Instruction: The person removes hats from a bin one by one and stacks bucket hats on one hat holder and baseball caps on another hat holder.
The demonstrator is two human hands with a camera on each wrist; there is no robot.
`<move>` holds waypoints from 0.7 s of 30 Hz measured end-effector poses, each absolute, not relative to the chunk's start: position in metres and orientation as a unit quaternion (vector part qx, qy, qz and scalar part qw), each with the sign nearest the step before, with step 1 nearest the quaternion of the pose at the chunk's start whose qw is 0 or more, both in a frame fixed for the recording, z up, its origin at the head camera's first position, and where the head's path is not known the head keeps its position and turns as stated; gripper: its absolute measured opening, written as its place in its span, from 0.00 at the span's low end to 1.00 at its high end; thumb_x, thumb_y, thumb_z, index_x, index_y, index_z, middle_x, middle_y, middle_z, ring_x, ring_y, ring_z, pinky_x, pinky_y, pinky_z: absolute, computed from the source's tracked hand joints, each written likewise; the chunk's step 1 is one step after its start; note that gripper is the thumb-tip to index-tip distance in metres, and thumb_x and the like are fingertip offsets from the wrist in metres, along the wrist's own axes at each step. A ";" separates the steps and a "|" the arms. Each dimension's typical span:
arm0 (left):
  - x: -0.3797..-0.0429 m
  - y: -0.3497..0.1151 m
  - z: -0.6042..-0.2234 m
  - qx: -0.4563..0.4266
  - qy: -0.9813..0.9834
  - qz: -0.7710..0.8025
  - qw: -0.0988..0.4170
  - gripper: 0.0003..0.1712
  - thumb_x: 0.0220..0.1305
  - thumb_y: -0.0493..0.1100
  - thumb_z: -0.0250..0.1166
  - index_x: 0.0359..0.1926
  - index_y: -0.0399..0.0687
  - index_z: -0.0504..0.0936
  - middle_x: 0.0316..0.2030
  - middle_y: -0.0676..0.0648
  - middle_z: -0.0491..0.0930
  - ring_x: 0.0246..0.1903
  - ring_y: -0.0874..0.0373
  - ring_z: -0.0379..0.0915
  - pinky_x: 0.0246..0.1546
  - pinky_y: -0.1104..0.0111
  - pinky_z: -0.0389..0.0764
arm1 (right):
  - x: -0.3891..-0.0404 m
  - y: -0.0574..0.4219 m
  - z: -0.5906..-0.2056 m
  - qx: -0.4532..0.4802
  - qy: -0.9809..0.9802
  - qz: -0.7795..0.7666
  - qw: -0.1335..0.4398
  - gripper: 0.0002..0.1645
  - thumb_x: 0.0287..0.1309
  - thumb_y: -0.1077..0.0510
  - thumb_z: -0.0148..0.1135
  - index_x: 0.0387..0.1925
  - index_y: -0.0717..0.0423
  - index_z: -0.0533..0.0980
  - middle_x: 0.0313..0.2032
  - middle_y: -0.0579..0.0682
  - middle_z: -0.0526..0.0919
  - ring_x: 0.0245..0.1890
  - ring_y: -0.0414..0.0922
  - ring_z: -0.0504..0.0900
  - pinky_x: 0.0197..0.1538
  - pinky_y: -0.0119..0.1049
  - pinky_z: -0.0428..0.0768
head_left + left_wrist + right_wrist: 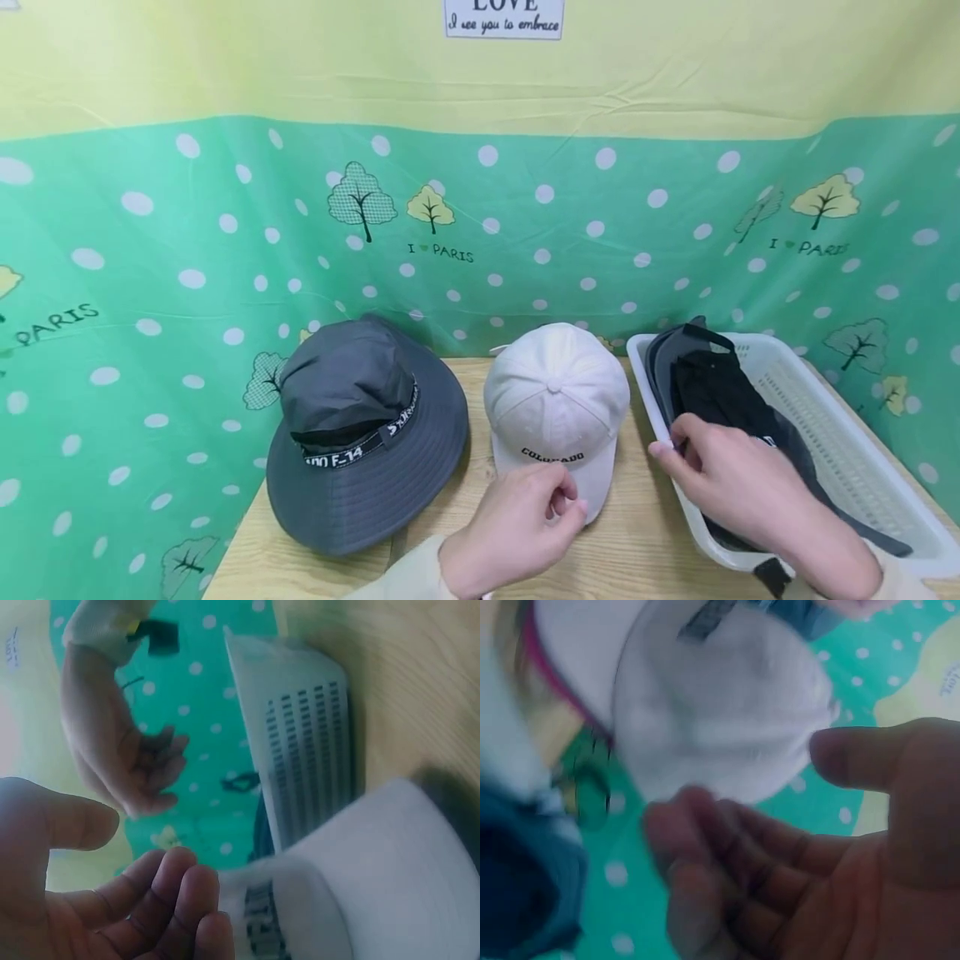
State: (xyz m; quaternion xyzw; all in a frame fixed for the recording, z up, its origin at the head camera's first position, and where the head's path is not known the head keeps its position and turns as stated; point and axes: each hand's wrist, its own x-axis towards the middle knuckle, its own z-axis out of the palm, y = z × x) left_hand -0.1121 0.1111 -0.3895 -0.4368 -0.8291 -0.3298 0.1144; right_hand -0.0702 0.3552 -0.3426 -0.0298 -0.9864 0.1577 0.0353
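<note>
In the head view a white baseball cap (555,392) lettered COLORADO sits in the middle of the table, brim towards me. My left hand (517,525) hovers over the brim, hiding part of it; its fingers are loosely bent and hold nothing. A white perforated basket (858,471) stands on the right with dark caps inside, among them a black cap (723,392). Over the basket's left side is my right hand (738,479), relaxed, with nothing in its fingers. The right wrist view shows a gap between thumb and fingers.
A dark grey wide-brimmed hat (345,367) with a lettered band stands on the left of the wooden table (630,550). Behind everything hangs a green and yellow patterned cloth (525,217).
</note>
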 end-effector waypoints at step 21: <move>-0.112 0.200 -0.416 -0.384 -0.842 -0.373 -0.064 0.11 0.63 0.54 0.58 0.27 0.58 0.77 0.11 0.67 0.64 0.20 0.77 0.63 0.26 0.84 0.66 | -0.132 0.467 -0.364 -0.056 -0.997 0.055 0.009 0.16 0.60 0.55 0.60 0.31 0.67 0.72 0.20 0.53 0.71 0.20 0.49 0.71 0.22 0.46 0.70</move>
